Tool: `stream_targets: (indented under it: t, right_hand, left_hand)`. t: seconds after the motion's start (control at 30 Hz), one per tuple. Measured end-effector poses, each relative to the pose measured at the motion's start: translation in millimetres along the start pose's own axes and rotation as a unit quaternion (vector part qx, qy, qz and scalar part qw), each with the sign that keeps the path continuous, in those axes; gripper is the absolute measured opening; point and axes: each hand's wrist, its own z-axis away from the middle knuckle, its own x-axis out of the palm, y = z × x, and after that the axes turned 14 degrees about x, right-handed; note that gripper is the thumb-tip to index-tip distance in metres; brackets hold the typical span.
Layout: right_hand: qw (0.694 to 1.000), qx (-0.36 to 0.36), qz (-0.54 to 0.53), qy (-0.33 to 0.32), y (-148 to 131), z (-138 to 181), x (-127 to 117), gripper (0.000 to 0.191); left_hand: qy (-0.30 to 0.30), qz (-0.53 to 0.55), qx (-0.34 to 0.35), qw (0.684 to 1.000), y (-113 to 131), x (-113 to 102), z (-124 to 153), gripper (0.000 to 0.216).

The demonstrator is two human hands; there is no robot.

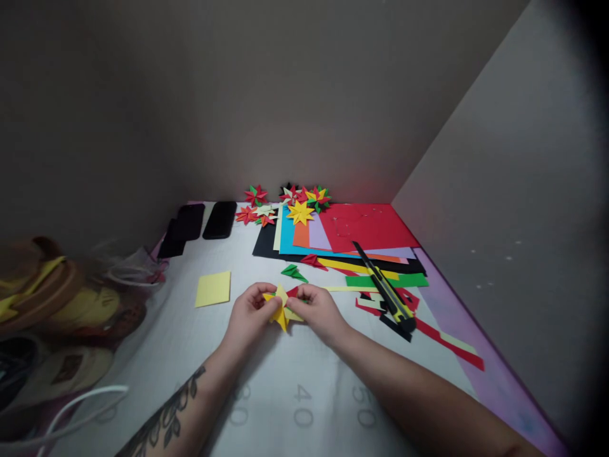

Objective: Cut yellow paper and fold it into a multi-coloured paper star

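Both my hands meet over the middle of the white cutting mat. My left hand and my right hand pinch a folded paper star between them; it is mostly yellow with a red point toward the right hand. Fingers of both hands are curled onto it. Just beyond lie a loose green folded piece and a red folded piece. A yellow paper square lies flat to the left of my left hand.
A stack of coloured paper sheets lies at the back right, with a yellow-black utility knife and paper strips beside it. Several finished paper stars sit against the back wall. Two dark phones lie back left. Shoes are at far left.
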Motion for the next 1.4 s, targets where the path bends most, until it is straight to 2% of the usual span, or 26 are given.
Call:
stream_targets:
  t: [0.13,0.23,0.33,0.5,0.63,0.83,0.9,0.97,1.03,1.07,1.2,1.4]
  right_hand:
    - [0.999,-0.009,0.035,0.006,0.8,0.1,2.3,0.017]
    - [0.999,0.005,0.040,0.001,2.0,-0.2,3.4,0.015]
    - [0.999,0.006,0.025,0.019,2.3,-0.7,3.3,0.015]
    - [1.000,0.008,0.008,0.018,2.5,-1.5,3.1,0.017]
    - [0.999,-0.016,0.028,0.024,4.5,-3.0,3.3,0.019]
    - [0.999,-0.020,0.021,0.037,4.3,-1.3,0.7,0.013]
    - [1.000,-0.016,0.001,0.026,3.8,0.3,-0.7,0.013]
    - [0.999,-0.009,-0.020,0.024,4.4,1.1,-1.6,0.012]
    - [0.998,-0.007,-0.042,0.035,6.0,1.2,-2.0,0.011]
    - [0.998,-0.009,-0.055,0.042,6.9,1.1,-2.0,0.011]
    - [0.994,-0.034,-0.093,0.046,7.2,1.9,-2.8,0.014]
    - [0.995,-0.044,-0.079,0.034,0.3,5.9,-2.4,0.015]
  left_hand:
    - [0.002,0.017,0.019,1.000,0.8,0.3,0.9,0.023]
    - [-0.004,0.016,0.042,0.999,4.1,2.4,2.1,0.029]
    - [-0.006,0.033,0.031,0.999,7.5,5.0,2.7,0.036]
    - [0.012,0.011,0.030,0.999,10.3,6.2,3.4,0.033]
    - [0.004,-0.007,0.042,0.999,8.3,5.7,4.2,0.034]
    - [-0.029,-0.021,0.016,0.999,10.5,-1.7,0.0,0.032]
    - [0.001,-0.056,0.034,0.998,13.2,-5.8,-9.2,0.031]
    - [0.018,-0.145,0.079,0.986,15.3,-7.7,-24.4,0.030]
    - [-0.018,-0.291,0.140,0.946,15.6,-5.5,-43.7,0.025]
    - [-0.026,-0.314,0.150,0.937,14.8,-2.6,-53.7,0.023]
    - [-0.073,-0.362,0.155,0.917,6.6,15.4,-84.2,0.017]
    - [-0.098,-0.414,0.113,0.898,-3.6,27.5,-95.6,0.018]
